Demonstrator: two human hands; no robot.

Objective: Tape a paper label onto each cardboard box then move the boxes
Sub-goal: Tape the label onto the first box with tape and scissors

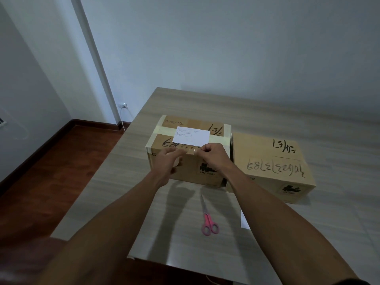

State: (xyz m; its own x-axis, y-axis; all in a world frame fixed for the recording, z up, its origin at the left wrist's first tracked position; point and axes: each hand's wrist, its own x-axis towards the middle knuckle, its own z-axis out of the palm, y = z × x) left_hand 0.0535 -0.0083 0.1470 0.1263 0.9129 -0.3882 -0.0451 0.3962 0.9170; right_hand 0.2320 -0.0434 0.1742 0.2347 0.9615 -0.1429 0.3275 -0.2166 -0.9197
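Observation:
Two cardboard boxes stand side by side on the table. A white paper label (192, 136) lies on top of the left box (164, 138), near its front edge. My left hand (165, 159) holds a pale tape roll (176, 162) against the box's front top edge. My right hand (212, 154) pinches the free end of the tape strip (190, 152), which runs between both hands just below the label. The right box (269, 165) has black handwriting on top and no label on it.
Pink-handled scissors (209, 221) lie on the wooden table (123, 202) in front of the left box. A second white paper (244, 221) peeks out from under my right forearm. The table's left edge drops to a red-brown floor (51, 171); a wall stands behind.

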